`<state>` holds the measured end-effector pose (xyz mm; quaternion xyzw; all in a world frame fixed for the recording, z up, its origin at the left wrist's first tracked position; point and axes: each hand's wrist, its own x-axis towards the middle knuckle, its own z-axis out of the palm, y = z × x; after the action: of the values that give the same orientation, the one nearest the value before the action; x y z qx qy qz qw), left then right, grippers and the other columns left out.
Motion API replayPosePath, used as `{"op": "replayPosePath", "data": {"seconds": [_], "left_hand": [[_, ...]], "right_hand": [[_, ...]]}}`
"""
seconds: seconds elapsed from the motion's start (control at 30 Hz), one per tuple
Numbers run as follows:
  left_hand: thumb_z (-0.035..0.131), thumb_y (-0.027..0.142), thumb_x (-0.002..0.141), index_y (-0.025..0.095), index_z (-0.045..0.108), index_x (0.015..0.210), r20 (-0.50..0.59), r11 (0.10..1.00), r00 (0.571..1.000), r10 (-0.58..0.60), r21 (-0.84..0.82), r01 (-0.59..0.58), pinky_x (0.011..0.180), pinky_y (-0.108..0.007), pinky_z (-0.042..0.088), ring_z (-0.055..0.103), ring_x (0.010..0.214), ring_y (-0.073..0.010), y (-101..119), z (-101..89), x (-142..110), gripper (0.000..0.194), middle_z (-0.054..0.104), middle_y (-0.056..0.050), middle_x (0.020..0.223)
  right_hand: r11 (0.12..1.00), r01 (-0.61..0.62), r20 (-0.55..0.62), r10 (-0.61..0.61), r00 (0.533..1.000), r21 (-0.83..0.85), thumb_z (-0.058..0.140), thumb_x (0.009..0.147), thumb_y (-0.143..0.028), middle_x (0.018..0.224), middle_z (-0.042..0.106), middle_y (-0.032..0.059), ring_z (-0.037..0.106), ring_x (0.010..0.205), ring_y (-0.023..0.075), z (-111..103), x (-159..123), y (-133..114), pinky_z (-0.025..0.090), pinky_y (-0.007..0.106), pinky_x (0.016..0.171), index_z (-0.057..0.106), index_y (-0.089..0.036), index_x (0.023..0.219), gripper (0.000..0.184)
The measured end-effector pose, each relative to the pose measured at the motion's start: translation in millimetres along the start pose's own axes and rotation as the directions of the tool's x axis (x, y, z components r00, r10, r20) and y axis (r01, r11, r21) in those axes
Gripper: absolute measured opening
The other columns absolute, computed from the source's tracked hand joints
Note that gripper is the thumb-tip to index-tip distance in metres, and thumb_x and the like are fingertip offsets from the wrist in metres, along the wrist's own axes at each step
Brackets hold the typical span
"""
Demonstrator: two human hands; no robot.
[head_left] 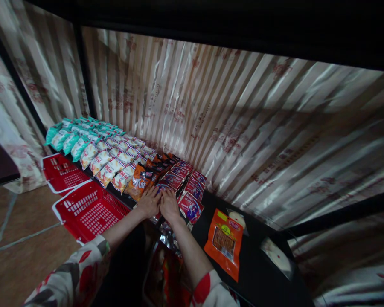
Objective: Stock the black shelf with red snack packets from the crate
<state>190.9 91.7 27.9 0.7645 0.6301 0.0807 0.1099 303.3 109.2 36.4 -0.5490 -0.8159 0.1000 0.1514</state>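
Observation:
Side by side over the shelf, both my hands rest at the near end of a row of red-and-purple snack packets [192, 207]. My left hand [149, 202] lies against the front packet [161, 186], next to an orange-and-black snack bag [139, 182]. Touching the same packet from the right is my right hand [169, 205]. The fingers of both hands are stretched forward over it, and the near part of the packet is hidden beneath them.
White snack bags [104, 163] and green ones [78, 147] fill the left of the black shelf [208, 200]. An orange pouch [224, 243] and a pale packet [277, 257] lie right. Red baskets [94, 211] stand on the floor. A striped curtain [179, 98] hangs behind.

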Motion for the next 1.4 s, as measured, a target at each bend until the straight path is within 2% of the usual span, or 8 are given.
{"op": "replayPosePath", "data": {"seconds": [0.13,0.27,0.5,0.7,0.87,1.07,1.4], "left_hand": [[0.036,0.033,0.086,0.014,0.033,0.137,0.034,1.000,0.999,-0.007,-0.004,0.007,0.108,-0.044,0.020,0.019,0.135,-0.0255,-0.5,2.2,1.4,0.055,0.028,-0.010,0.145],[0.036,0.036,0.086,0.015,0.030,0.138,0.033,1.000,0.999,-0.004,-0.006,0.005,0.108,-0.043,0.020,0.019,0.135,-0.0245,-1.9,5.5,2.5,0.057,0.026,-0.010,0.146],[0.042,0.036,0.083,0.014,0.030,0.138,-0.004,0.999,0.999,0.037,0.015,-0.037,0.108,-0.046,0.019,0.019,0.135,-0.0263,-1.5,8.2,-0.4,0.061,0.025,-0.012,0.146],[0.044,0.037,0.082,0.014,0.031,0.138,-0.017,0.999,0.999,0.034,0.015,-0.034,0.108,-0.045,0.021,0.021,0.134,-0.0268,-2.0,10.2,0.2,0.062,0.025,-0.013,0.146],[0.045,0.036,0.081,0.014,0.034,0.136,-0.026,0.999,0.999,0.036,0.026,-0.035,0.108,-0.043,0.020,0.025,0.133,-0.0259,-1.3,9.5,0.4,0.060,0.029,-0.013,0.144],[0.044,0.039,0.081,0.013,0.038,0.134,-0.067,0.998,0.997,0.046,0.035,-0.043,0.107,-0.045,0.022,0.026,0.133,-0.0270,-0.5,9.5,-0.6,0.059,0.032,-0.014,0.143],[0.043,0.038,0.082,0.016,0.035,0.135,-0.107,0.998,0.994,0.026,0.066,-0.019,0.109,-0.044,0.016,0.024,0.133,-0.0267,2.1,2.7,-3.3,0.059,0.030,-0.012,0.144]], "right_hand": [[0.996,0.010,0.078,-0.004,0.997,-0.085,0.031,0.086,-0.016,0.124,0.055,0.0159,0.039,0.124,0.0222,-2.4,9.4,1.8,0.019,0.040,0.106,0.051,-0.008,0.124,0.044],[0.996,-0.037,0.125,0.048,0.991,-0.087,0.036,0.081,-0.012,0.126,0.054,0.0139,0.037,0.125,0.0224,0.0,13.2,3.1,0.019,0.040,0.105,0.049,-0.012,0.126,0.047],[0.994,-0.084,0.136,0.093,0.986,-0.074,0.039,0.080,-0.011,0.124,0.055,0.0167,0.040,0.123,0.0246,4.6,17.7,2.7,0.024,0.040,0.102,0.049,-0.010,0.126,0.047],[0.993,-0.082,0.146,0.094,0.985,-0.081,0.036,0.081,-0.012,0.124,0.052,0.0243,0.043,0.120,0.0276,0.9,21.0,-1.7,0.029,0.043,0.098,0.048,-0.004,0.125,0.046],[0.994,-0.077,0.145,0.087,0.986,-0.077,0.037,0.081,-0.012,0.119,0.056,0.0216,0.046,0.116,0.0263,-0.8,20.9,-2.1,0.032,0.040,0.095,0.051,-0.006,0.122,0.044],[0.994,-0.089,0.111,0.095,0.989,-0.066,0.033,0.084,-0.014,0.123,0.054,0.0195,0.045,0.118,0.0248,0.5,19.8,2.3,0.033,0.039,0.095,0.051,-0.010,0.124,0.044],[0.998,-0.051,-0.081,0.053,0.995,0.028,0.039,0.081,-0.012,0.120,0.056,0.0160,0.045,0.117,0.0243,-2.8,9.5,4.9,0.033,0.039,0.099,0.058,-0.012,0.116,0.040]]}}
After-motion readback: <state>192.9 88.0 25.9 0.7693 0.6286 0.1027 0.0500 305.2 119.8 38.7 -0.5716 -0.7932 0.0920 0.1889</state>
